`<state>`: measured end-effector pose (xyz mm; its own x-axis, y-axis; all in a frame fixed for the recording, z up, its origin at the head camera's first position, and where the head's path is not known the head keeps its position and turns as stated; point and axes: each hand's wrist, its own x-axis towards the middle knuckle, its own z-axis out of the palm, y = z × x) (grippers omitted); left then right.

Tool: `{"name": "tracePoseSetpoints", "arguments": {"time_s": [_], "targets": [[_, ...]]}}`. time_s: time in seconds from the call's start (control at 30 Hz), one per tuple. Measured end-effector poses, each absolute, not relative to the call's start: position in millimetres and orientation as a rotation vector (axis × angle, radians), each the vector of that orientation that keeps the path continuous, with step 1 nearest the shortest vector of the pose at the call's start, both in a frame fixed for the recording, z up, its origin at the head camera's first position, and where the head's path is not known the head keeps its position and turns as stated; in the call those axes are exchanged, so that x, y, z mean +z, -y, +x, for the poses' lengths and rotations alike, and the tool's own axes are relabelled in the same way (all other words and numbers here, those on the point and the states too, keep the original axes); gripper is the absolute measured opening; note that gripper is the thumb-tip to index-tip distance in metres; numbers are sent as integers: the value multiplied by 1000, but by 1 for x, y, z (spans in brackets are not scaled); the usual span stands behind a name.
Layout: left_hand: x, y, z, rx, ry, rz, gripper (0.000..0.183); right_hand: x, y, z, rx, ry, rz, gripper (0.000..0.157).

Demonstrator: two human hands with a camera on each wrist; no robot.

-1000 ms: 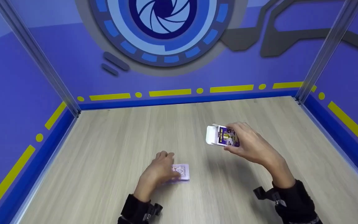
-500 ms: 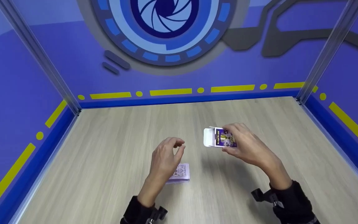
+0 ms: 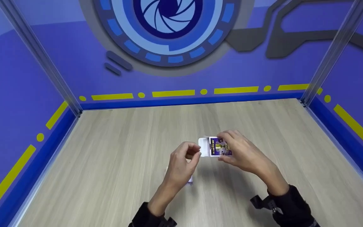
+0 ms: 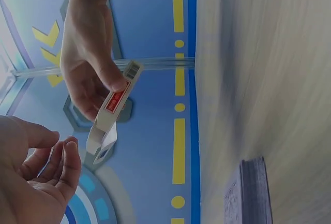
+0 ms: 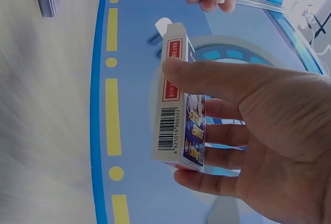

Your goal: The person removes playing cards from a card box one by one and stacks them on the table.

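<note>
1. the table [image 3: 121, 142] has a pale, streaky wood grain; the flat walls [image 3: 58, 53] round it are printed blue and yellow, joined by smooth metal posts [image 3: 329, 53].
2. the box [image 3: 221, 146] is thin, slim-sided card: a purple face with yellow lettering, and a narrow white edge bearing a red label and a barcode.
3. its white flap [image 3: 204, 147] stands open.
4. the box is held up above the table, its long axis running left to right, with the open end pointing at the left hand [image 3: 183, 162].
5. the right hand [image 3: 244, 151] grasps the box by its edges, thumb on the red label.
6. the left hand holds nothing, fingers loosely bent just short of the flap.
7. a squared stack of cards [image 4: 248, 193], lilac and patterned, lies on the table below the left hand.
</note>
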<state>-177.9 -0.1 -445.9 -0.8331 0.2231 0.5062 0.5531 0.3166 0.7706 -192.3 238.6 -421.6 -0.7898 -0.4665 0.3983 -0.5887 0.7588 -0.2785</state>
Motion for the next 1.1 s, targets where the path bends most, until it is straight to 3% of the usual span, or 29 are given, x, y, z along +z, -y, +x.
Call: {"name": "tracePoseSetpoints", "arguments": {"time_s": [0.57, 1.1], "targets": [[-460, -3, -184, -1658, 2397, -613, 36, -424, -220, -184, 537, 2689, 948, 67], [-464, -2, -189, -1719, 2456, -542, 43, -424, -214, -181, 487, 2670, 992, 68]]}}
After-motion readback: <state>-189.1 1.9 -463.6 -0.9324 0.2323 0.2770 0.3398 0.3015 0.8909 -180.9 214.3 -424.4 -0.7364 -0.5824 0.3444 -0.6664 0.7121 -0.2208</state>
